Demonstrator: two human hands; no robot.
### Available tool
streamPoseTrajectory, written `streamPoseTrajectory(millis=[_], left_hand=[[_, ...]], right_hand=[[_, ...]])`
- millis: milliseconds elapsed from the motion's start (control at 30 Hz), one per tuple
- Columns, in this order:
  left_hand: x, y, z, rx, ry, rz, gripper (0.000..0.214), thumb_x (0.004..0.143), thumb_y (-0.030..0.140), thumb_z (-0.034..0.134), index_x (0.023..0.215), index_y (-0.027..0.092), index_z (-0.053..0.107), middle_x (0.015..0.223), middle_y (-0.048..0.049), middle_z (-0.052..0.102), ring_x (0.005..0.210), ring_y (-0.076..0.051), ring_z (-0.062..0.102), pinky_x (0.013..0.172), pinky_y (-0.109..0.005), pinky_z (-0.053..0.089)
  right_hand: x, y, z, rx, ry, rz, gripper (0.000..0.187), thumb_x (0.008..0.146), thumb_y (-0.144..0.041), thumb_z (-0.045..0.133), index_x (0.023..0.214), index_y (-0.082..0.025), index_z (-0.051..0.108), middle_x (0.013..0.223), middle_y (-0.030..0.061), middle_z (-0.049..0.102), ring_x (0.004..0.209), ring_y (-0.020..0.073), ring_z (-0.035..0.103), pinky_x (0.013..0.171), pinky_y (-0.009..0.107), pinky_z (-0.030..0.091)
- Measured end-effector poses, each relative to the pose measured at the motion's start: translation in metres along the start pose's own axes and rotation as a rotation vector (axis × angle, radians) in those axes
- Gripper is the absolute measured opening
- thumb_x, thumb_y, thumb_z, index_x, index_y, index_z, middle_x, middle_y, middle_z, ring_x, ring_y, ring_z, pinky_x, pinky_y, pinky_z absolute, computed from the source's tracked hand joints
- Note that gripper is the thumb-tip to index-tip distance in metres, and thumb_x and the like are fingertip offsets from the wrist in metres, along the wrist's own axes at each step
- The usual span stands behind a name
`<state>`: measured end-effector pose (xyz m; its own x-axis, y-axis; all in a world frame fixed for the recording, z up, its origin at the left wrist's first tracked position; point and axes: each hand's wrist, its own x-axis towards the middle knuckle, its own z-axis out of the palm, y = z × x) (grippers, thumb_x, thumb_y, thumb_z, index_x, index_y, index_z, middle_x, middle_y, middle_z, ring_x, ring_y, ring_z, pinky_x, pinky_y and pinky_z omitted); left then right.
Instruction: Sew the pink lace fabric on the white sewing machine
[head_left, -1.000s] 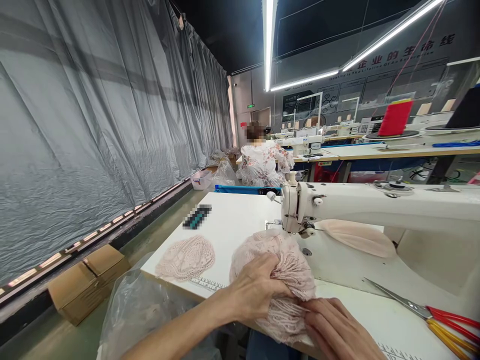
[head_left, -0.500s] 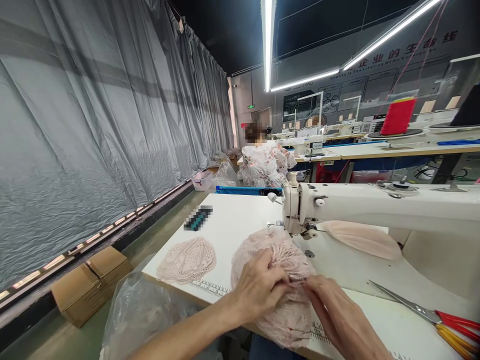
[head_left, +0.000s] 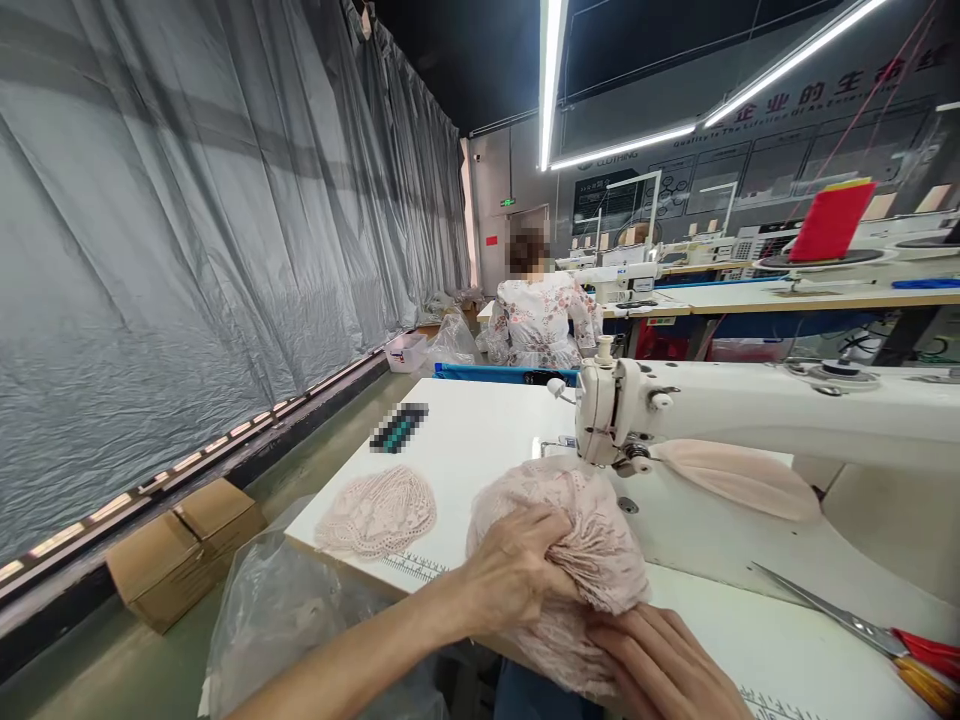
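Note:
A bunched piece of pale pink lace fabric lies at the front of the sewing table, partly hanging over its edge. My left hand is closed on its middle, fingers curled into the gathers. Lower down and to the right, my right hand grips the same fabric, its fingertips hidden in the folds. Just behind the lace stands the white sewing machine, its needle area close to the fabric's far edge. A flat scalloped lace piece rests on the table to the left.
Scissors with red and yellow handles lie at right. A pale pink padded piece sits under the machine arm. A pixelated dark object is on the table. A cardboard box and plastic bag are at left; a person sits ahead.
My right hand has moved down and inward, under the lace. The left hand has pulled the gathers into a tighter bunch. The view has shifted slightly.

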<state>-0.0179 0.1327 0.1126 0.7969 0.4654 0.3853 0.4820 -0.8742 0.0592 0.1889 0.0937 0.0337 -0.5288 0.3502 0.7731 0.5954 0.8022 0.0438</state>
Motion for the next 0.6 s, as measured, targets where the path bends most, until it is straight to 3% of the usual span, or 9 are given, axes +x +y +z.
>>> streamPoseTrajectory(millis=[167, 267, 367, 467, 533, 600], left_hand=[[-0.004, 0.001, -0.003, 0.035, 0.0, -0.006, 0.032, 0.079, 0.004, 0.051, 0.086, 0.025, 0.074, 0.086, -0.0038, 0.044, 0.083, -0.018, 0.046, 0.072, -0.028, 0.038], [-0.007, 0.002, -0.005, 0.018, -0.002, -0.007, 0.023, 0.076, 0.006, 0.055, 0.08, 0.021, 0.072, 0.085, -0.0036, 0.045, 0.084, -0.018, 0.048, 0.074, -0.028, 0.038], [-0.01, 0.003, -0.003, -0.016, 0.017, -0.007, 0.006, 0.073, 0.02, 0.069, 0.079, 0.019, 0.069, 0.087, -0.0031, 0.047, 0.086, -0.019, 0.05, 0.077, -0.029, 0.04], [-0.01, 0.002, 0.006, 0.005, 0.116, -0.044, 0.016, 0.077, 0.034, 0.072, 0.085, 0.02, 0.069, 0.089, -0.0035, 0.048, 0.085, -0.019, 0.05, 0.075, -0.029, 0.041], [-0.01, -0.001, 0.014, 0.019, 0.204, -0.111, 0.007, 0.084, 0.024, 0.064, 0.085, 0.02, 0.07, 0.084, -0.0028, 0.046, 0.081, -0.017, 0.049, 0.07, -0.027, 0.039], [-0.008, -0.003, 0.019, -0.005, 0.273, -0.163, 0.014, 0.087, 0.015, 0.056, 0.088, 0.019, 0.07, 0.081, -0.002, 0.044, 0.077, -0.016, 0.048, 0.068, -0.026, 0.038]], right_hand=[[-0.001, 0.005, 0.002, 0.036, 0.027, 0.047, 0.026, 0.101, -0.02, 0.037, 0.105, -0.02, 0.064, 0.087, 0.0059, 0.069, 0.076, 0.0161, 0.064, 0.07, 0.026, 0.049], [0.002, 0.003, 0.003, 0.011, 0.038, 0.051, 0.026, 0.1, -0.016, 0.037, 0.103, -0.019, 0.063, 0.083, 0.005, 0.069, 0.073, 0.0158, 0.064, 0.068, 0.027, 0.047], [0.008, 0.005, 0.002, -0.01, 0.06, 0.04, 0.025, 0.098, -0.014, 0.038, 0.106, -0.018, 0.061, 0.087, 0.0062, 0.07, 0.078, 0.0168, 0.065, 0.071, 0.028, 0.047], [0.015, 0.006, -0.002, -0.034, 0.097, 0.036, 0.022, 0.098, -0.013, 0.04, 0.107, -0.015, 0.059, 0.09, 0.008, 0.071, 0.083, 0.0182, 0.065, 0.075, 0.03, 0.047], [0.018, 0.004, -0.006, -0.071, 0.127, 0.047, 0.019, 0.098, -0.014, 0.043, 0.105, -0.015, 0.06, 0.094, 0.0096, 0.07, 0.087, 0.0201, 0.065, 0.077, 0.032, 0.045], [0.019, -0.001, -0.011, -0.1, 0.114, 0.011, 0.017, 0.098, -0.017, 0.045, 0.1, -0.017, 0.062, 0.095, 0.0093, 0.07, 0.087, 0.0201, 0.065, 0.077, 0.032, 0.044]])
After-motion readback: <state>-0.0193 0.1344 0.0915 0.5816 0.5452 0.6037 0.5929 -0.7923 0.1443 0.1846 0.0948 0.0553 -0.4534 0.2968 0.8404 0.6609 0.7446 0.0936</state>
